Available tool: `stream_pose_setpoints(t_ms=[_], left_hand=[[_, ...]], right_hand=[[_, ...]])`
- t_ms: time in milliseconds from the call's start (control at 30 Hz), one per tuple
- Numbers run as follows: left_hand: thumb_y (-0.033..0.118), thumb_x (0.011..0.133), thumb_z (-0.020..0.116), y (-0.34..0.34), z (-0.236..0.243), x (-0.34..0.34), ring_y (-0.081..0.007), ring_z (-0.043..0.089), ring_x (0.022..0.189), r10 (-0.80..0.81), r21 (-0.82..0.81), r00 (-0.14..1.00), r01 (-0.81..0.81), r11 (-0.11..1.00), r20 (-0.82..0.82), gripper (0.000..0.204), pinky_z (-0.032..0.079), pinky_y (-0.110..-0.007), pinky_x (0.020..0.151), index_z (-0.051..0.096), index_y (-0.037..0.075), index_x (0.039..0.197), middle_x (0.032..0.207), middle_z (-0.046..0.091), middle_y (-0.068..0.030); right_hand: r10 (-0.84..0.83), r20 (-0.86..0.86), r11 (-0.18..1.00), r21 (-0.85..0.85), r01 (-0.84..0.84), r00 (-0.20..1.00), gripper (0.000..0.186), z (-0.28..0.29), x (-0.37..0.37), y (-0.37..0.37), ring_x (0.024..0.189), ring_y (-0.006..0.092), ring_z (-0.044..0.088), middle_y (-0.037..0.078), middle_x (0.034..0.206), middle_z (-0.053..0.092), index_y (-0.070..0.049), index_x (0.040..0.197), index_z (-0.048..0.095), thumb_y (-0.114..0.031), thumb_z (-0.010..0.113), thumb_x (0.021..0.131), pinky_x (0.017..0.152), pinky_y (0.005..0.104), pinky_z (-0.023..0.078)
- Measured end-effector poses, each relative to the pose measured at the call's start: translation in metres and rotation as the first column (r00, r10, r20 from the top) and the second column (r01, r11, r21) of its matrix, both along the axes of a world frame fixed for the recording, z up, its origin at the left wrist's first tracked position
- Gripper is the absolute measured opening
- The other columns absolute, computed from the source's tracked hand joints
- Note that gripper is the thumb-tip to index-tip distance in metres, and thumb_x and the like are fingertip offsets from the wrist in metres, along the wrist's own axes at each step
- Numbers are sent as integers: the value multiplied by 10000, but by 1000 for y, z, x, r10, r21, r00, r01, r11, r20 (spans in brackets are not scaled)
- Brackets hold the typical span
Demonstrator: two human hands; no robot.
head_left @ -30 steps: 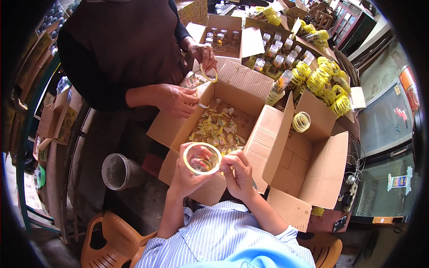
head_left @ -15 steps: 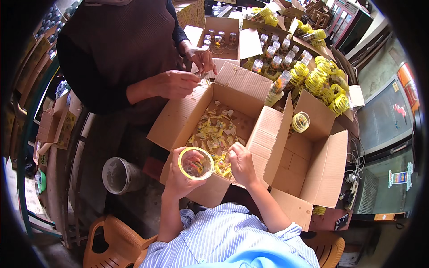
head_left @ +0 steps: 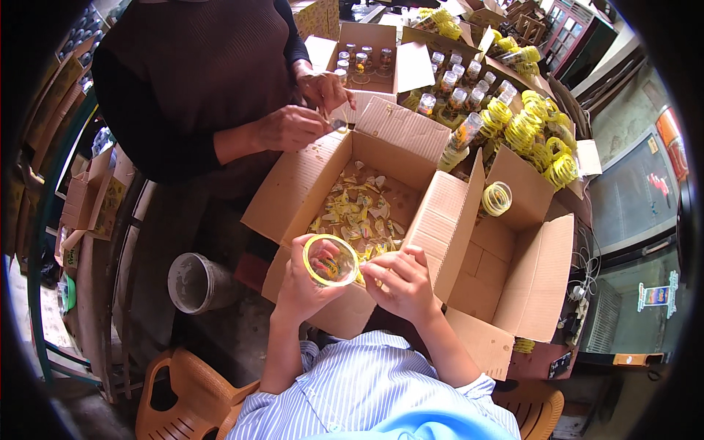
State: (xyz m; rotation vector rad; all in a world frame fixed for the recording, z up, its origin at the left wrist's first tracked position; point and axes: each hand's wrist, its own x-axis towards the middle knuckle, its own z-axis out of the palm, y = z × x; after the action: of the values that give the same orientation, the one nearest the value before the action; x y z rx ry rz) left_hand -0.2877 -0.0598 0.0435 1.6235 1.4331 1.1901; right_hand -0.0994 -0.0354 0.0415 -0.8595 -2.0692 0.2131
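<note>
My left hand (head_left: 299,292) is wrapped round a clear plastic cup (head_left: 343,273) with a yellow rim, its mouth turned up toward me. Through the clear wall show my fingers and a coloured print. Close against the cup's right side is my right hand (head_left: 405,284), fingers bent and thumb and fingertips drawn together; what they pinch is too small to make out. Both hands are above the near edge of an open cardboard box (head_left: 396,163). Torn yellow scraps (head_left: 359,209) cover much of its bottom.
Right of it, another open box (head_left: 543,279) has a ringed clear cup (head_left: 496,199) at its far corner. Stacked cups (head_left: 456,99) and yellow rings (head_left: 532,132) pile up behind. Across the box, a person's hands (head_left: 293,128) work. A grey bucket (head_left: 198,282) stands at left.
My right hand has opened from a fist over the scraps and come back beside the cup. The cup has shifted slightly right and tilted in my left hand.
</note>
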Motion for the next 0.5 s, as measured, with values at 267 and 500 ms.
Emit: stream_pose_setpoints(t_ms=[267, 500], left_hand=[[147, 619, 803, 0, 0, 3, -181, 606, 855, -23, -15, 998, 23, 1000, -59, 668, 502, -288, 714, 372, 50, 1120, 941, 592, -80], [138, 600, 814, 0, 9, 3, -157, 610, 818, -40, -15, 993, 39, 999, -107, 640, 499, -266, 717, 405, 43, 1084, 899, 606, -63]], right_hand=[[-10, 94, 993, 116, -1, 995, 161, 3, -3, 0, 710, 111, 607, -27, 772, 614, -135, 808, 603, -75, 686, 684, 734, 292, 389], [14, 193, 998, 64, -27, 981, 173, -4, -1, -4, 814, 109, 610, -23, 830, 615, -119, 864, 608, -109, 678, 706, 822, 320, 381]])
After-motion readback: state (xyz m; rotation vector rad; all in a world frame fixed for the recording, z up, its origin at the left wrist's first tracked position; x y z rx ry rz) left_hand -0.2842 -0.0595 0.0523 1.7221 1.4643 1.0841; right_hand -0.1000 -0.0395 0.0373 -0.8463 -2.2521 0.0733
